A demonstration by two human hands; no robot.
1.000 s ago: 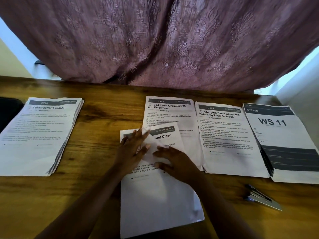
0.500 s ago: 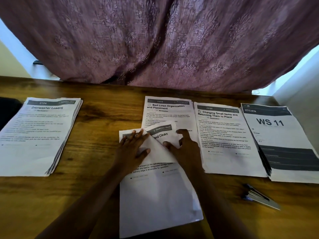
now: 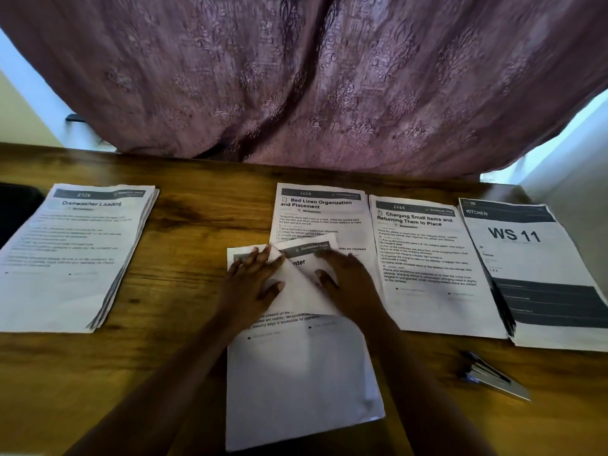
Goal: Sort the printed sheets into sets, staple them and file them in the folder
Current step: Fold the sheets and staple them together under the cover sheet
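Observation:
A set of printed sheets lies on the wooden table right in front of me. My left hand presses flat on its top left part with straight fingers. The upper sheets are turned back at the top right corner, so a white flap lies between my hands and a page beneath shows "nter". My right hand lies on that turned-back corner with thumb spread. A metal stapler sits on the table to the right of my right forearm.
Behind the set lie a "Bed Linen Organization" pile, a "Charging Small Items" pile and a "KITCHEN WS 11" pile. A "Dishwasher Loading" pile lies far left beside a dark object. A mauve curtain hangs behind.
My right hand has leafed through the top right corner of the set: more sheets are turned back and a different page shows. My left hand has stayed pressed on the set.

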